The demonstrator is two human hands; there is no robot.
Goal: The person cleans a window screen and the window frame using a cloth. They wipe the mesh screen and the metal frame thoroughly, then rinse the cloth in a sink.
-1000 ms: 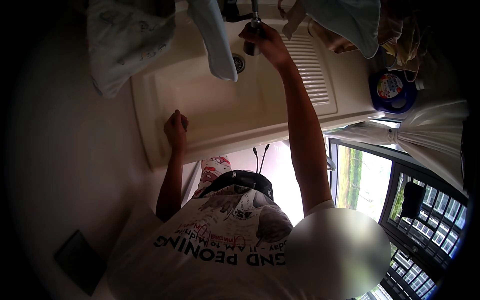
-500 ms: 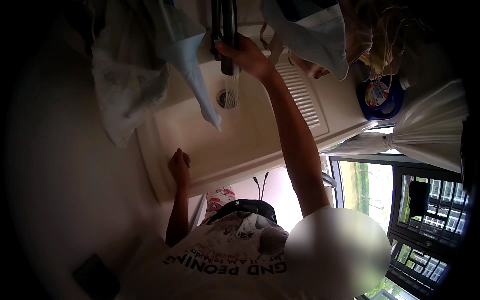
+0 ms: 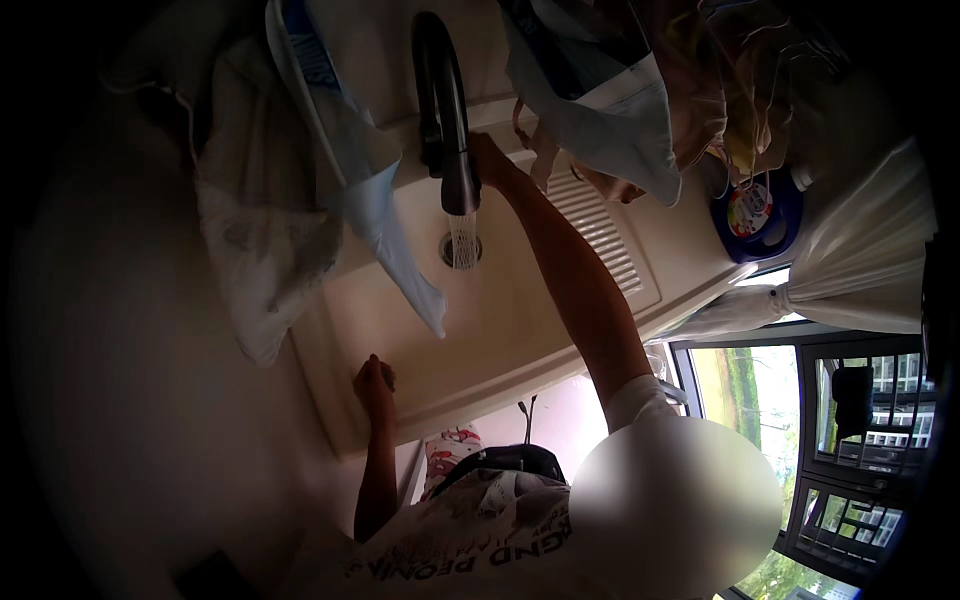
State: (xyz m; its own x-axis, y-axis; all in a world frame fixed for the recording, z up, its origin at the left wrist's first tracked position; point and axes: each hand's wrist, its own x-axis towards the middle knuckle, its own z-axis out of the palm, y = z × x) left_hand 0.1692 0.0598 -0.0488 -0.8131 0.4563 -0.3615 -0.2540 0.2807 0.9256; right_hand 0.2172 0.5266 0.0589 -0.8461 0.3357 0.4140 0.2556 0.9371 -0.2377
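Note:
A dark arched faucet (image 3: 440,90) stands over the cream sink (image 3: 480,330), and water (image 3: 463,243) streams from its spout onto the drain (image 3: 446,250). My right hand (image 3: 490,160) reaches in behind the spout; the faucet covers its fingers, so what they touch is hidden. At the sink's left front, my left hand (image 3: 374,392) is closed near the inner wall. Something small and dark shows at its fingers, too dim to name. A pale blue cloth (image 3: 395,250) hangs down between the left hand and the faucet.
More hanging cloths surround the sink: a whitish one (image 3: 260,240) at left, a grey-white one (image 3: 620,120) at right. The ribbed washboard (image 3: 597,220) lies right of the basin. A blue detergent jug (image 3: 765,225) stands beyond, near a tied white curtain (image 3: 850,270) and windows.
My right hand has left the spout's end and gone behind the faucet. The whole view has shifted, so the sink sits lower. Water keeps running; my left hand stays closed.

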